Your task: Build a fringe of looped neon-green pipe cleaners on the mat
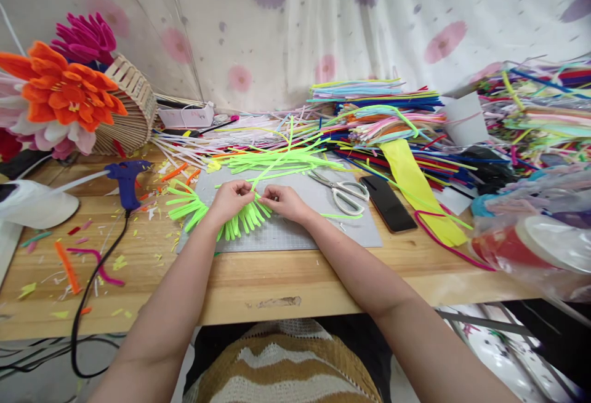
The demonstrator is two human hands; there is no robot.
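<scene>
My left hand (232,200) and my right hand (285,202) meet over the grey cutting mat (295,237), fingertips almost touching. Both are closed in a pinch on a neon green pipe cleaner (269,172), which slants up and away between them. Under and beside my left hand spreads a fringe of looped green pipe cleaners (242,221), partly hidden by that hand and forearm. Behind the hands lies a heap of loose green pipe cleaners (277,162). Scissors (344,194) with white handles rest on the mat, right of my right hand.
A black phone (388,203) and a yellow strip (420,187) lie to the right. Left stands a blue glue gun (127,181) with its cord, near an orange flower (69,89). Bundles of coloured pipe cleaners (378,107) line the back. Scraps litter the wooden table (175,289).
</scene>
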